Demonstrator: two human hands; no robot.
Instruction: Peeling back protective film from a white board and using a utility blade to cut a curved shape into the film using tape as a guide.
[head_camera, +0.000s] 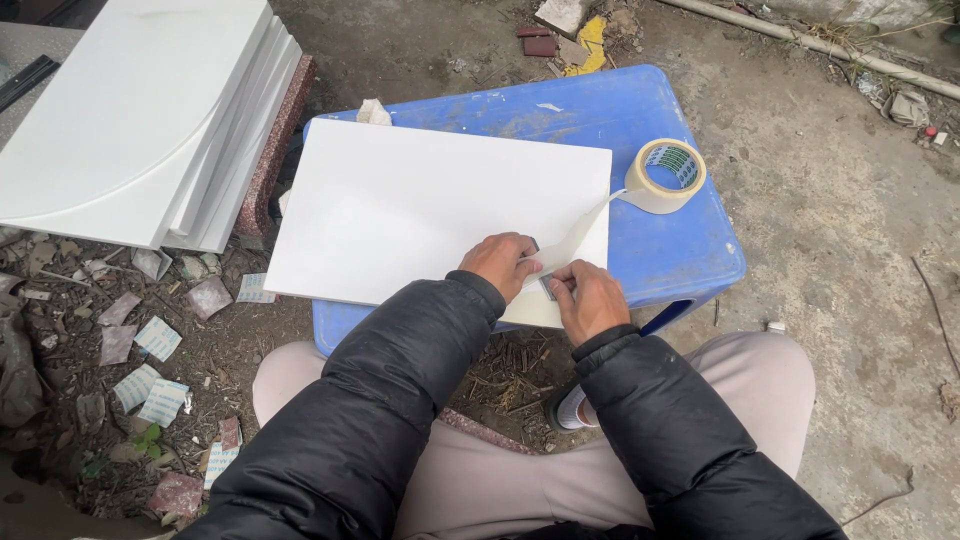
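A white rectangular tile (420, 205) lies flat on a blue plastic stool (670, 250). A roll of beige tape (666, 176) stands on the stool to the tile's right, and a strip of tape (585, 232) runs from it down to the tile's near right corner. My left hand (500, 263) presses on the tile's near edge and pinches the strip's end. My right hand (588, 298) grips the strip and a small dark object, partly hidden, at the same corner. Both arms wear black puffy sleeves.
A stack of white tiles (130, 110) leans at the upper left beside a reddish stone slab (275, 150). Paper scraps and tile shards (150, 345) litter the dirt at the left. Bare concrete lies right of the stool. My knees sit under the stool's near edge.
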